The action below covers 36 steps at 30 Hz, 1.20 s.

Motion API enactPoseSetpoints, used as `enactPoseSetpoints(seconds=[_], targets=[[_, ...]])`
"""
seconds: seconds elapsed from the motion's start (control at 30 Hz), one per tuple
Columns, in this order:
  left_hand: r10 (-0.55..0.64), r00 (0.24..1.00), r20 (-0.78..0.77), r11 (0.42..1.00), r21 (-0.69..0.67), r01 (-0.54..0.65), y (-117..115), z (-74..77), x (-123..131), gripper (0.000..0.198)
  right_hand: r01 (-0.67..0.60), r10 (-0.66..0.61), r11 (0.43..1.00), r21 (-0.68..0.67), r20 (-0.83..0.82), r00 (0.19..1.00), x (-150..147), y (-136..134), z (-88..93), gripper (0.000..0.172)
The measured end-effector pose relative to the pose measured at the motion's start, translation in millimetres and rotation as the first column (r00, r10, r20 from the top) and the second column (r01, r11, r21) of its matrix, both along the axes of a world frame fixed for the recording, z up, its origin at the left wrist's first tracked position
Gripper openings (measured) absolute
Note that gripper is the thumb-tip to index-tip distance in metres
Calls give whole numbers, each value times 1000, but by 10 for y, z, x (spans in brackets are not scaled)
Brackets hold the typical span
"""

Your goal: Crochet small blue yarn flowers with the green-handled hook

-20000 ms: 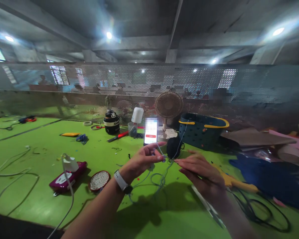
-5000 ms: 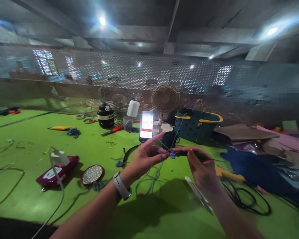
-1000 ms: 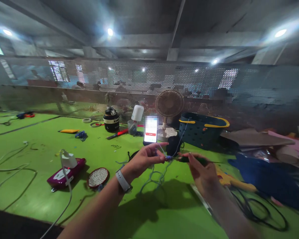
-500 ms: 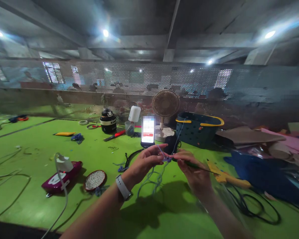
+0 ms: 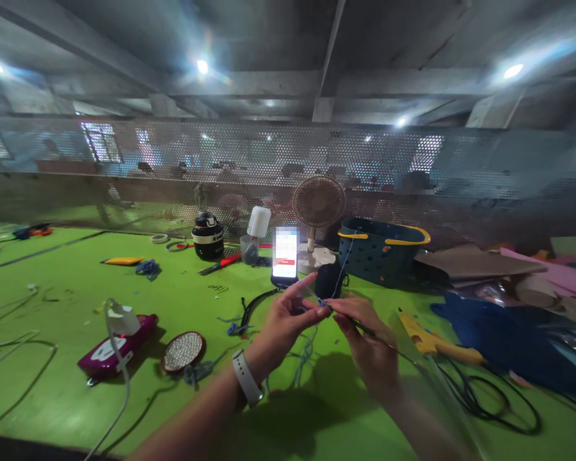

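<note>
Pinching yarn (image 5: pixel 323 303), hands (image 5: pixel 288 318) (image 5: pixel 373 352) closer, tool (image 5: pixel 365 329) steeper

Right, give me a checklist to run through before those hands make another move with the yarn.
1. Left grip secure: ok, thumb and fingers pinch the blue yarn piece.
2. Right grip on the slim dark tool: ok, with the tool's thin rear end sticking out past it.
3. Tool tip seated in a loop: cannot tell, too small and partly hidden by fingers.
4. Feed strand leading up to the basket: ok, it slopes up to the rim.
5. Slack yarn uncrossed: not ok, strands overlap below the hands.
6. Phone lit and facing the person: ok, though part of the screen is blurred.
</note>
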State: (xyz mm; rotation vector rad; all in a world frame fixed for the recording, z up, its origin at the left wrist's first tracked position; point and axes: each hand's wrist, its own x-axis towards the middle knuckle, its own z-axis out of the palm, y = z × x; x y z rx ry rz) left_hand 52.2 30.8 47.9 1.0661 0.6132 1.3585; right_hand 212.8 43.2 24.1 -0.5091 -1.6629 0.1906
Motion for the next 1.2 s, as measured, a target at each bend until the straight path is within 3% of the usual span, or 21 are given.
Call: enactPoseSetpoints(seconds=[0.1, 0.2, 0.3, 0.4, 0.57, 0.77, 0.97, 1.07, 1.2], targets=[[-11, 999, 33, 1000, -7, 11, -19, -31, 36, 73, 109, -127, 982, 153, 111, 986, 14, -14, 20, 18], [-76, 994, 84, 997, -11, 77, -4, -92, 36, 70, 206, -283, 912, 356, 180, 942, 51, -32, 72, 21], [-202, 965, 165, 977, -37, 210, 42, -146, -3, 68, 182, -296, 883, 433, 212, 931, 102, -43, 132, 20], [-279, 940, 199, 955, -48, 293, 92, -156, -68, 65, 64, -160, 926, 373, 233, 959, 144, -45, 191, 19], [-210, 971, 112, 976, -37, 215, 162, -105, -171, 65, -43, 30, 985, 168, 84, 996, 191, -34, 240, 18], [-167, 985, 52, 986, 10, 167, 181, -57, -231, 57, -69, 69, 998, 3, -20, 997, 241, -43, 267, 20], [-185, 982, 37, 983, 17, 185, 153, -26, -237, 55, -110, 87, 984, -143, -159, 983, 262, -47, 286, 9], [-182, 982, 42, 983, 19, 181, 131, 3, -221, 57, -231, 90, 895, -381, -353, 931, 271, 33, 178, 9], [-93, 995, -29, 994, 59, 94, 75, 31, -169, 59, -549, 110, 584, -598, -612, 783, 211, 119, 46, 17]])
